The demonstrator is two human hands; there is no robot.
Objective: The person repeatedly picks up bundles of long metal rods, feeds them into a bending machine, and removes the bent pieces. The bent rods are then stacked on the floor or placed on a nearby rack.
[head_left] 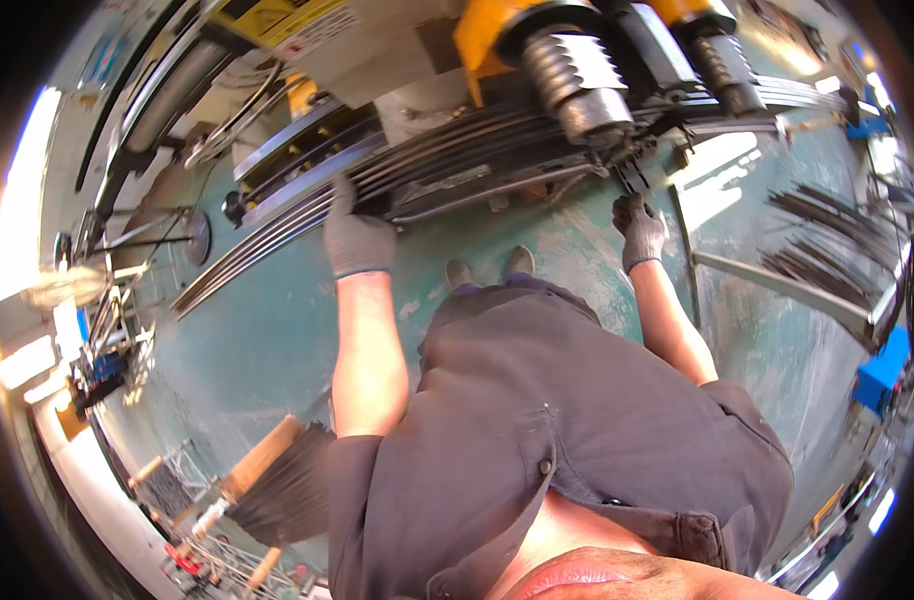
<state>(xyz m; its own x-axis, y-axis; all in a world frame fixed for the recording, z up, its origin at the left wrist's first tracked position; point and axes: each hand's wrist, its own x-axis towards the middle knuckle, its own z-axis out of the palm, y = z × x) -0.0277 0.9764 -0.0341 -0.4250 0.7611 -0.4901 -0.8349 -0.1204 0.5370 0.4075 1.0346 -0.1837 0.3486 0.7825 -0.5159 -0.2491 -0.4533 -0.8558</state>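
A row of long, thin metal bars (277, 232) runs across the machine bed, its free ends sticking out at the left. My left hand (359, 238), in a grey glove, is closed on the bars, the thumb lying over them and the fingers mostly hidden. Farther right, my gloved right hand (641, 232) is curled in a fist just below a dark metal piece (632, 178) under the machine. What that fist grips is too small to make out. Above the bars hangs a ribbed steel cylinder (577, 85) with a yellow housing, and a second ribbed cylinder (727, 72) stands to its right.
At the right, a metal rack (787, 290) carries dark thin strips (827, 240). Behind me on the left lies a bundle of dark rods (287, 490) beside a wooden roller (262, 458). A blue box (882, 372) is at the far right. Green floor (247, 370) surrounds my feet.
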